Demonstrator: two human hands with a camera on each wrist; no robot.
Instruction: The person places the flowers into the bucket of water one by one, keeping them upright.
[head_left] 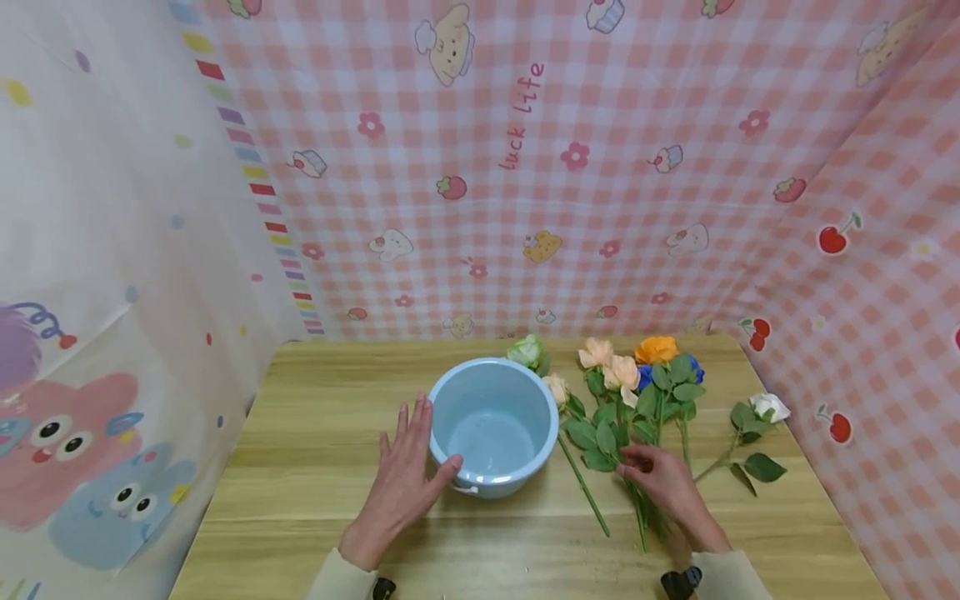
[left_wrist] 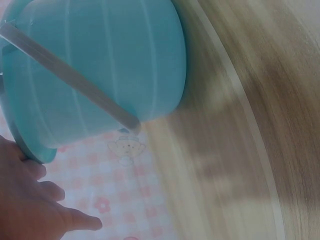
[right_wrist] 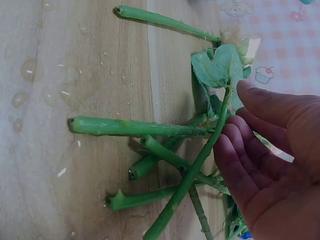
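Observation:
A light blue bucket (head_left: pixel 487 475) with a grey handle (left_wrist: pixel 75 80) stands upright on the table. My left hand (head_left: pixel 402 469) lies along its left rim, fingers extended and thumb at the front rim. At the right, my right hand (head_left: pixel 663 481) is over a group of roses, its fingers loosely bent. In the right wrist view its fingertips are right at a green stem (right_wrist: pixel 200 155), thumb and fingers apart, near leaves (right_wrist: pixel 220 67). Peach roses (head_left: pixel 622 372), an orange rose (head_left: pixel 656 349) and a blue rose (head_left: pixel 696 369) lie with their heads toward the back.
A pale green rose (head_left: pixel 527 351) lies behind the bucket, and a single peach rose (head_left: pixel 557 389) lies close at its right. Farther right is a white rose (head_left: pixel 768 407). Checked cloth (head_left: pixel 517 233) stands behind the wooden table (head_left: pixel 300 467); small bits and wet spots mark its surface.

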